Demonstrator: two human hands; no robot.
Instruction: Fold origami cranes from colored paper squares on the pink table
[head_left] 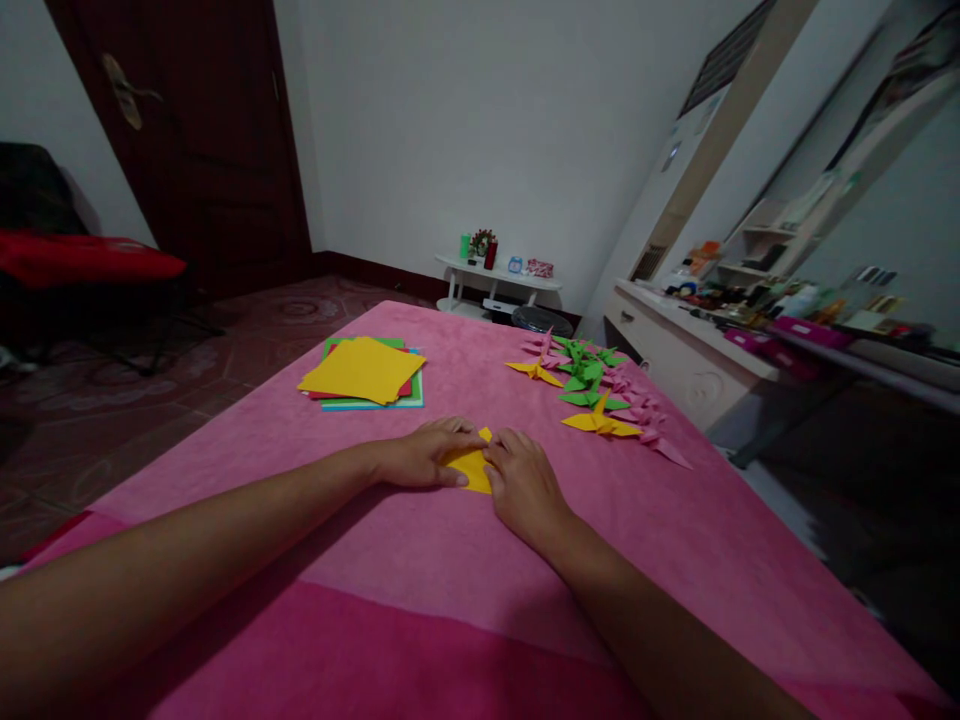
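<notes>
A partly folded sheet of yellow origami paper lies flat on the pink cloth, with a small tip showing beyond my fingers. From the left, my left hand presses on it, thumb along the near edge and fingers curled over the far side. My right hand grips its right side, fingers bent and close to the left fingertips. Part of the paper is hidden under both hands.
A stack of coloured paper sheets, yellow on top, lies at the back left. Several folded paper cranes in pink, green and yellow sit at the back right. The pink cloth covers the surface. Beyond stands a small white shelf.
</notes>
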